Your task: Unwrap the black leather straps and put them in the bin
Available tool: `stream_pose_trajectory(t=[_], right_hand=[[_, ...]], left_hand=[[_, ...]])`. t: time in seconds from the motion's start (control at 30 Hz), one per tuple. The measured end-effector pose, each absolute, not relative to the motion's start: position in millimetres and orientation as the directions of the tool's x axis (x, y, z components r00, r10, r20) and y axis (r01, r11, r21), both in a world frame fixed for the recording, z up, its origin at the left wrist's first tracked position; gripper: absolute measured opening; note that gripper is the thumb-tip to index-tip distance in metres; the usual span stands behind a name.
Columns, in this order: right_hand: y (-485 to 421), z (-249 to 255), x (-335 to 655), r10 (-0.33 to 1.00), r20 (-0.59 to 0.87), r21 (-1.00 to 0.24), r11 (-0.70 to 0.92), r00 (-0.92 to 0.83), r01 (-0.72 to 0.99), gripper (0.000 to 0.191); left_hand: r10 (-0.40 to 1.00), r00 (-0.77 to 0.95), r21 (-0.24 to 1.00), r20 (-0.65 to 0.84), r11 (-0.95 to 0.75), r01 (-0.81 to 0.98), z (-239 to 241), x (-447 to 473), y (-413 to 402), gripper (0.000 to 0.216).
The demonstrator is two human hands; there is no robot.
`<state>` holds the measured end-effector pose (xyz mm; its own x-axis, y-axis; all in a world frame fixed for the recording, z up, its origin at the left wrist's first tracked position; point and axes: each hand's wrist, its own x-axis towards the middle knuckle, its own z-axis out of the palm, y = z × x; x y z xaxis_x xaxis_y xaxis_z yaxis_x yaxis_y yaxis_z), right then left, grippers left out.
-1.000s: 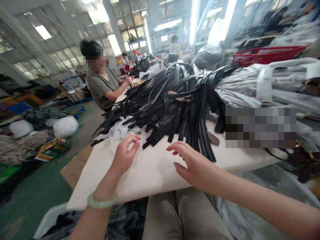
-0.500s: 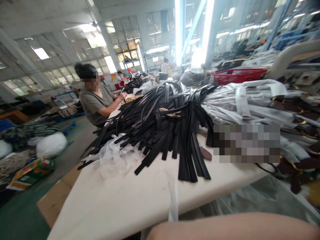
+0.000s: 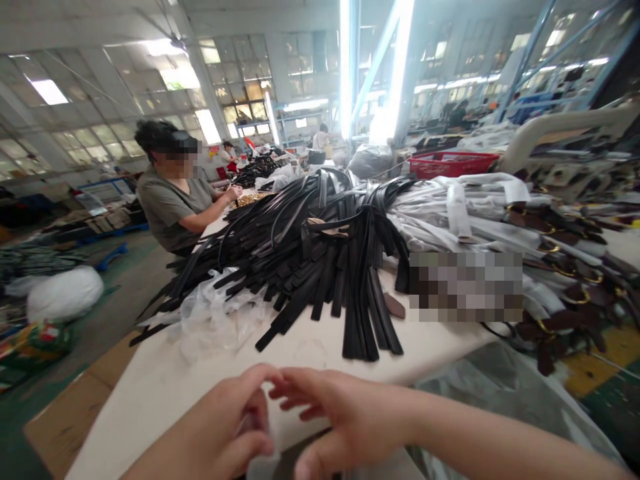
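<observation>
My left hand (image 3: 220,430) and my right hand (image 3: 345,420) meet fingertip to fingertip over the near edge of the white table (image 3: 165,380). Both have curled fingers pinching a pale, thin piece of clear plastic film (image 3: 261,460), most of it hidden between them. Just beyond the hands, a large heap of black straps (image 3: 320,267) fans out toward me, its ends lying flat on the table. Crumpled clear plastic bags (image 3: 215,313) lie at the heap's left side.
White-wrapped straps (image 3: 450,213) and brown straps with gold rings (image 3: 565,293) pile up on the right, with a red basket (image 3: 450,163) behind. A seated person (image 3: 170,200) works at the table's far left. Cardboard (image 3: 60,427) and a white sack (image 3: 65,293) lie on the floor.
Both hands left the table beside the straps, dropped out of view, and have come back together at the near edge, pinching the film. The view has tilted up and shifted right.
</observation>
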<state>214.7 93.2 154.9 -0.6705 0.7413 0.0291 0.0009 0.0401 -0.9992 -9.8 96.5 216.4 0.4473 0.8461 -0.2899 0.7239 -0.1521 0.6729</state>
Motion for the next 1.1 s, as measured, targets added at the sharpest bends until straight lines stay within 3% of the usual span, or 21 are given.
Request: stream_pose_trajectory(t=[0.07, 0.17, 0.27, 0.37, 0.47, 0.53, 0.6, 0.7, 0.77, 0.8, 0.9, 0.97, 1.1], right_hand=[[111, 157, 204, 0.748, 0.012, -0.994, -0.066, -0.664, -0.092, 0.062], [144, 155, 191, 0.710, -0.158, -0.963, -0.264, -0.686, -0.051, 0.056], [181, 155, 189, 0.726, -0.160, -0.976, -0.218, -0.668, -0.003, 0.055], [213, 155, 184, 0.800, -0.068, -0.995, -0.097, -0.596, -0.018, 0.056], [231, 146, 172, 0.865, -0.072, -0.987, -0.134, -0.496, -0.092, 0.059], [233, 137, 166, 0.880, -0.106, -0.973, -0.187, -0.462, -0.134, 0.060], [231, 132, 165, 0.860, -0.114, -0.966, -0.212, -0.497, -0.145, 0.058], [226, 136, 173, 0.861, -0.040, -0.959, -0.175, -0.508, -0.221, 0.067], [225, 140, 179, 0.874, -0.005, -0.953, -0.150, -0.486, -0.262, 0.077], [224, 142, 180, 0.868, -0.010, -0.959, -0.148, -0.497, -0.240, 0.073], [221, 138, 179, 0.829, -0.070, -0.985, -0.145, -0.554, -0.093, 0.052], [218, 134, 177, 0.847, -0.090, -0.989, -0.139, -0.524, -0.054, 0.047], [212, 129, 173, 0.882, -0.063, -0.982, -0.137, -0.466, -0.128, 0.044]], left_hand=[[0.777, 0.550, 0.685, -0.305, -0.223, 0.694, 228, 19, 124, 0.027], [0.793, 0.566, 0.684, -0.226, -0.285, 0.672, 238, 29, 168, 0.028], [0.870, 0.474, 0.784, -0.133, -0.201, 0.588, 232, 6, 208, 0.025], [0.972, 0.231, 0.988, -0.038, 0.002, 0.152, 212, -17, 234, 0.037], [0.996, 0.071, 0.933, -0.049, 0.071, -0.353, 192, -23, 246, 0.050], [0.998, 0.010, 0.886, -0.056, 0.055, -0.460, 183, -20, 247, 0.053], [0.999, -0.026, 0.920, -0.020, 0.009, -0.391, 179, -16, 245, 0.058], [0.996, 0.003, 0.995, 0.092, -0.092, -0.049, 179, -10, 237, 0.070], [0.988, 0.045, 0.977, 0.147, -0.152, 0.151, 180, -6, 231, 0.072], [0.985, 0.059, 0.963, 0.161, -0.170, 0.207, 180, -4, 229, 0.070], [0.985, 0.076, 0.946, 0.158, -0.173, 0.274, 179, 2, 222, 0.061], [0.988, 0.085, 0.947, 0.130, -0.149, 0.286, 176, 5, 221, 0.056], [0.991, 0.096, 0.990, 0.088, -0.098, 0.104, 168, 12, 218, 0.069]])
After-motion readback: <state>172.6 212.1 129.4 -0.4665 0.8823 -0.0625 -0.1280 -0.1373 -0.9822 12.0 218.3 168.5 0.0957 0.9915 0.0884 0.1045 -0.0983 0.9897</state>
